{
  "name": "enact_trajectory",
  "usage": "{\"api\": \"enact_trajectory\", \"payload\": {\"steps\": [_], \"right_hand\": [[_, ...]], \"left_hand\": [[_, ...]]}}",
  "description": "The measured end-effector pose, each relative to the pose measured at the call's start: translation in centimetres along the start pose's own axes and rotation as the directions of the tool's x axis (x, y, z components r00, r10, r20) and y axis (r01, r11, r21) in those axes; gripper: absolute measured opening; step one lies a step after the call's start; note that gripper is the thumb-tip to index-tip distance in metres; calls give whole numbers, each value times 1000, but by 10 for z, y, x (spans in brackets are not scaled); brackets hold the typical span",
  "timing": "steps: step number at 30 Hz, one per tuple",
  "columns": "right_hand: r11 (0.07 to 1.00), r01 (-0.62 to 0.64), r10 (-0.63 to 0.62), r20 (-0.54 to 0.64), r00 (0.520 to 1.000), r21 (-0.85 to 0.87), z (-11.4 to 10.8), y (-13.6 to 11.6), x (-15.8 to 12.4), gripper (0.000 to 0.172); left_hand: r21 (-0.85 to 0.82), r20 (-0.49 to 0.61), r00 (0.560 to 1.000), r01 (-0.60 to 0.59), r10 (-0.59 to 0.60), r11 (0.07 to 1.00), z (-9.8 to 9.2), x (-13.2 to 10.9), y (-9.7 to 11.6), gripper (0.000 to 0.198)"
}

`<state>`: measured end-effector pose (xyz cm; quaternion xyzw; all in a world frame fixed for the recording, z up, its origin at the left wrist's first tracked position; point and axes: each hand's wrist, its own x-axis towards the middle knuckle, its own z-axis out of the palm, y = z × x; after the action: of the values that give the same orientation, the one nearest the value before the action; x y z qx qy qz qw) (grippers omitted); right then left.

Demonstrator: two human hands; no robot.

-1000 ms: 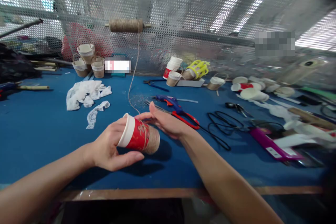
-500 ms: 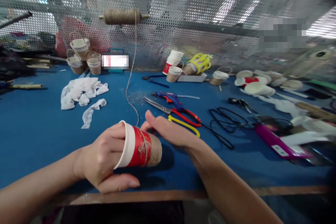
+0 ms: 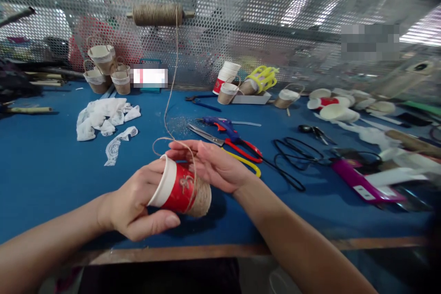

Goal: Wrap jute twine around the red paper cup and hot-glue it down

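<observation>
My left hand has its fingers inside a red and white paper cup, which lies tilted on its side with its mouth toward that hand. Brown twine is wound round the cup's base end. Beyond the cup, my right hand is open, fingers stretched out along the cup's far side, palm toward it. A loose twine strand runs from the spool down to the right fingers, loops there and crosses the cup. Whether the right fingers touch the cup is unclear.
Scissors and a blue glue gun lie behind my right hand. White lace lies at the left. Several twine-covered cups stand at the back. A black cord and a purple box are on the right.
My right hand has shifted left over the cup's far side, its fingers now extended. The twine has slackened into a loop, and the cup has turned in my left hand.
</observation>
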<state>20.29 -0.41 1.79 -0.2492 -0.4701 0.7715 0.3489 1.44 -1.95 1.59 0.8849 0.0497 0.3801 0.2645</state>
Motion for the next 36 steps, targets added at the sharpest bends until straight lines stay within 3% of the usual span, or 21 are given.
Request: {"api": "enact_trajectory", "payload": {"steps": [4, 8, 14, 17, 21, 24, 27, 31, 36], "right_hand": [[1000, -2, 3, -55, 998, 18, 5, -3, -2, 18], [1000, -3, 4, -84, 996, 14, 9, -3, -2, 14], [999, 22, -30, -186, 982, -47, 10, -2, 0, 11], [987, 80, -116, -286, 951, -138, 8, -2, 1, 10], [950, 143, -242, -368, 897, -277, 7, -2, 1, 10], [922, 174, -310, -392, 866, -345, 8, -2, 0, 12], [894, 197, -368, -408, 836, -403, 8, -1, 0, 13], [856, 172, -400, -416, 817, -487, 7, 0, 1, 15], [831, 130, -401, -420, 814, -540, 7, 1, 1, 18]], "left_hand": [[-45, -38, 994, 99, -100, 994, 1, -3, -3, 18], [-93, -23, 976, 212, -214, 973, 2, -5, -5, 28], [-167, -10, 909, 409, -416, 897, 2, -9, -9, 38], [-304, -44, 832, 516, -553, 801, 2, -8, -9, 43], [-537, 9, 668, 631, -744, 560, 4, -4, -10, 46], [-646, 45, 554, 651, -832, 398, 6, 0, -10, 46], [-693, 49, 478, 648, -877, 315, 7, 2, -11, 43], [-709, 56, 457, 644, -888, 287, 7, 3, -11, 43], [-703, 50, 470, 643, -881, 303, 7, 3, -8, 41]]}}
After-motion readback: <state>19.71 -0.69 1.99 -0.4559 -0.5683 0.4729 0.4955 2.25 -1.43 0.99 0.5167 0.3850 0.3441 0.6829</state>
